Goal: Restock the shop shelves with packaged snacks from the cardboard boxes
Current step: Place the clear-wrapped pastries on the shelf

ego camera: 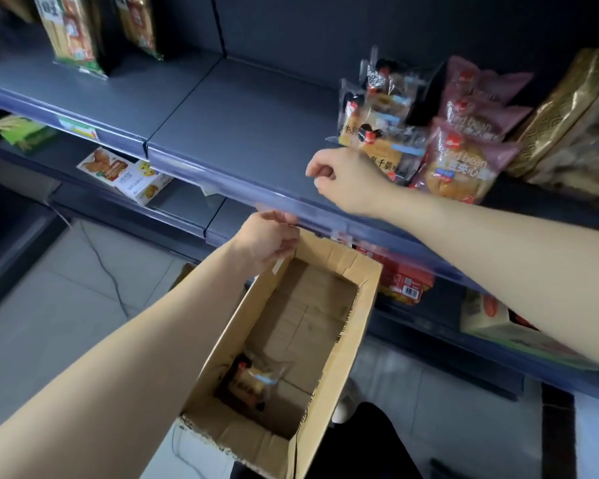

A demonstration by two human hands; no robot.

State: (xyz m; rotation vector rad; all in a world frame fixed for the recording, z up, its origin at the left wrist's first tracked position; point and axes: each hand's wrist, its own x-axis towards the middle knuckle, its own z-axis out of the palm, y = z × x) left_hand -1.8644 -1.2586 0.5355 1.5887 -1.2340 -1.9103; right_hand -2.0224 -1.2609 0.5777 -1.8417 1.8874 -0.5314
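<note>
My left hand [270, 242] grips the box [358, 326] rim, my right hand [343, 178] hangs curled and empty beside the shelved packs [391, 140], and only the last pack [253, 378] is left inside.

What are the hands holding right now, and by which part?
The left hand grips the cardboard box by the rim of its far end wall. The right hand, fingers curled over the shelf, holds nothing visible.

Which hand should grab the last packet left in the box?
Probably right. The right hand holds nothing at the shelf edge; the left hand grips the cardboard box rim, keeping it up, with the packet inside.
</note>
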